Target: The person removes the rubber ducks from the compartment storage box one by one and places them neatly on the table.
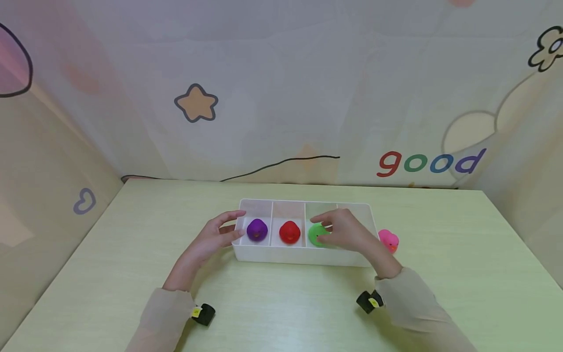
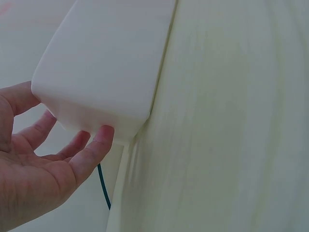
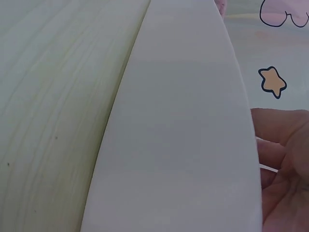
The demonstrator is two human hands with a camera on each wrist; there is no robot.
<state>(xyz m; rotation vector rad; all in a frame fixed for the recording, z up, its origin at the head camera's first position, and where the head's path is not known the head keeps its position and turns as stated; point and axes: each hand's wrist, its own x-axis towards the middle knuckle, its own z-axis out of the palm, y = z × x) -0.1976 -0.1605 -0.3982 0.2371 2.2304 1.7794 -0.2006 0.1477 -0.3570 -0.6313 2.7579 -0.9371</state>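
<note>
A long white divided box (image 1: 303, 255) stands on the table. From left to right, its compartments hold a purple rubber duck (image 1: 257, 230), a red rubber duck (image 1: 290, 232) and a green rubber duck (image 1: 314, 235). My left hand (image 1: 218, 232) touches the box's left end; in the left wrist view its spread fingertips (image 2: 102, 135) rest against the end wall. My right hand (image 1: 345, 230) is over the green duck, thumb and forefinger spread around it and partly covering it. The right wrist view shows the box's side, not the duck.
A pink rubber duck (image 1: 389, 240) sits on the table just beyond the box's right end, next to my right forearm. The pale table (image 1: 281, 308) ends at a printed cloth backdrop (image 1: 272, 107). The rightmost compartment is mostly behind my right hand.
</note>
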